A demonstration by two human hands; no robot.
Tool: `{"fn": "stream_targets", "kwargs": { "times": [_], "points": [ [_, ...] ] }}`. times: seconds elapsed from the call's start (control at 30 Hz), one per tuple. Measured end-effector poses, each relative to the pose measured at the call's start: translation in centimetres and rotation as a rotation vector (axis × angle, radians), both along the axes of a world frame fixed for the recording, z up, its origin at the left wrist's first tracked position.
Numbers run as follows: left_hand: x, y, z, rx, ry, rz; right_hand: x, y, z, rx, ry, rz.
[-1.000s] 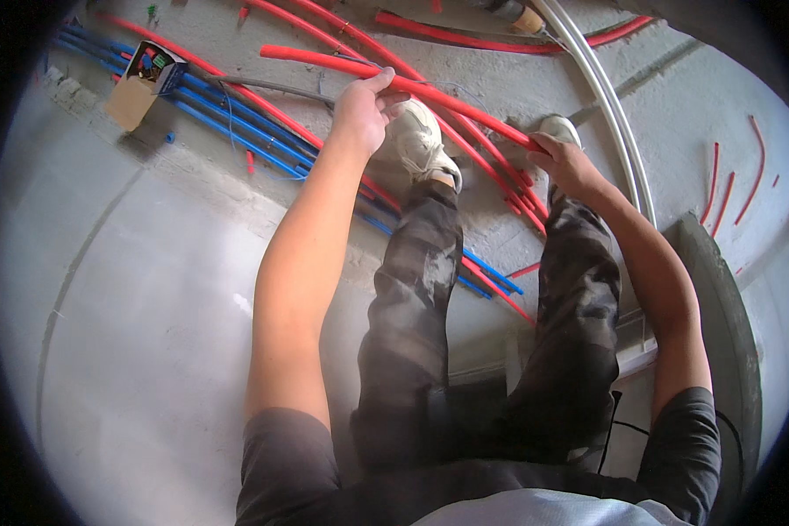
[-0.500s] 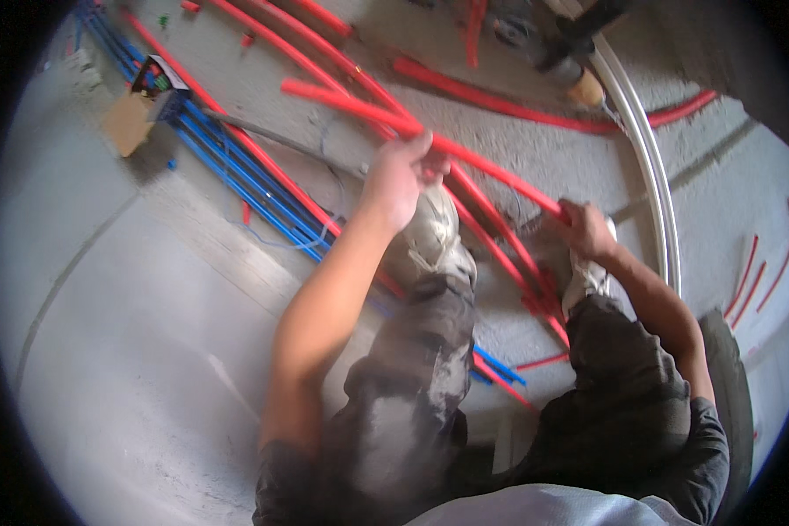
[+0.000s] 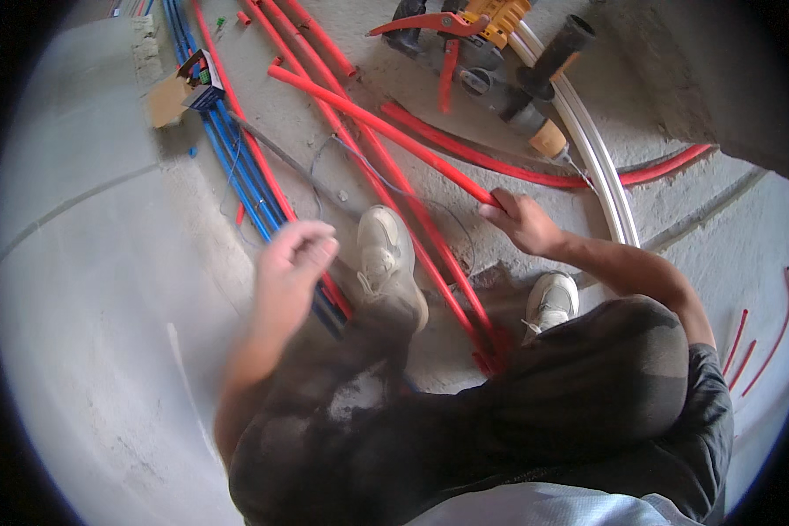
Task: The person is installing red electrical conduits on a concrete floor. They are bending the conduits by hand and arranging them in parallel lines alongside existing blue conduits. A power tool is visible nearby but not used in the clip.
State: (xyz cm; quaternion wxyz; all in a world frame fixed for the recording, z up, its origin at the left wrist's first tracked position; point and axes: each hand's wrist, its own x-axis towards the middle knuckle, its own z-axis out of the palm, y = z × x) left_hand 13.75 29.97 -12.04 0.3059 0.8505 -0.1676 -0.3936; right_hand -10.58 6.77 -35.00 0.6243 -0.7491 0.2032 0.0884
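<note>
My right hand (image 3: 528,223) is closed around the lower right end of a red plastic pipe (image 3: 386,130). This pipe slants up to the left, across other long red pipes (image 3: 430,215) on the floor. My left hand (image 3: 294,259) is off the pipe, above my left thigh and beside a bundle of blue pipes (image 3: 237,175). Its fingers are loosely bent, a little blurred, with a gap to the thumb and nothing visible in them. Thin grey wire (image 3: 317,162) loops over the floor near the pipes.
A power drill (image 3: 513,96) with a black side handle lies at the top right, by white pipes (image 3: 587,123) and a curved red pipe (image 3: 482,153). An opened small box (image 3: 203,83) sits on the blue pipes. My shoes (image 3: 381,250) stand among the pipes.
My left hand has let go of the red pipe and moved left and down toward me. My right hand still holds the pipe, now further left in view. The view has shifted.
</note>
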Motion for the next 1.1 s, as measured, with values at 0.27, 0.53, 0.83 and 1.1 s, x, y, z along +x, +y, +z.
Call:
{"fn": "stream_targets", "kwargs": {
  "times": [0.27,0.53,0.83,1.1],
  "points": [
    [-10.2,-1.5,5.0,0.143,-0.065,-0.521,-0.4,4.0,-0.3,0.245,0.0,-0.144],
    [-13.5,1.2,4.0,0.334,0.203,-0.689,-0.3,5.3,-3.6,0.234,0.061,-0.198],
    [-11.0,2.7,-8.7,0.067,0.519,-0.189,-2.9,6.4,-1.4,0.036,-0.018,-0.031],
    [-7.6,0.4,-14.5,-0.631,0.771,0.62,-4.4,9.7,3.4,0.249,0.108,0.372]
  ]
}}
